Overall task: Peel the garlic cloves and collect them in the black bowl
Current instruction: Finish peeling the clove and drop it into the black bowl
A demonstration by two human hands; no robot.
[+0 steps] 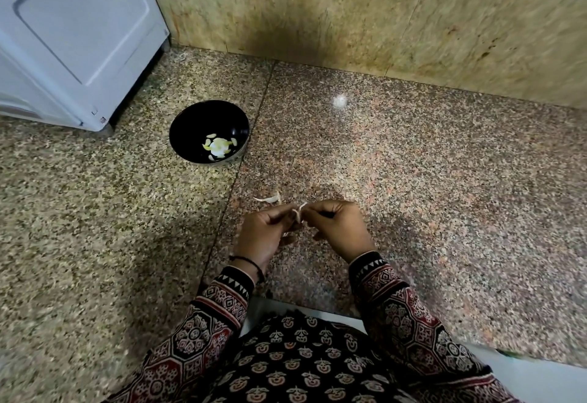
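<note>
Left hand (266, 231) and right hand (341, 228) pinching one garlic clove (298, 213), over counter (428, 180) near front edge, black bowl (193, 123) well apart

Speckled granite counter (413, 180) bears black bowl (187, 123), 1 garlic peel (270, 199), white appliance (79, 37).

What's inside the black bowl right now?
The black bowl holds a few pale peeled garlic cloves clustered at its bottom. Anything beneath that cluster is covered, so an exact count isn't possible.

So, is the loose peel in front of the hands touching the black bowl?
Apart. The head view shows speckled stone between the loose peel and the black bowl.
</note>
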